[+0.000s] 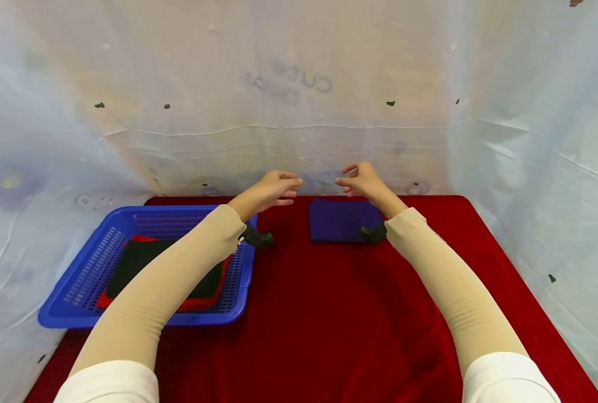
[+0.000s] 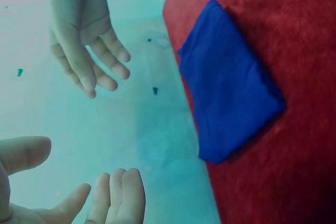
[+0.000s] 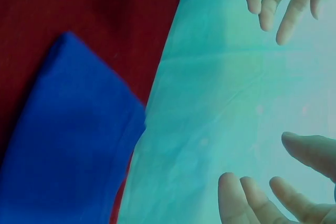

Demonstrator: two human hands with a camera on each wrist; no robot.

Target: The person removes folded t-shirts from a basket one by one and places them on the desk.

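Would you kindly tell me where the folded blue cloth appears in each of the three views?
Head: the folded blue cloth lies right of centre, below the right hand.
Left wrist: upper right.
Right wrist: lower left.
Shared landmark: the red mat, beneath the cloth in every view.

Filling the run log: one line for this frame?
left hand open, empty | right hand open, empty | folded blue cloth on red mat

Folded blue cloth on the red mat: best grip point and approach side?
Probably the folded blue cloth is best taken at its near edge, pinched thumb under, fingers on top, coming from the person's side. It lies flat on the red mat with its far edge close to the backdrop sheet, leaving little room there. Both the left hand and right hand hover empty above its far side.
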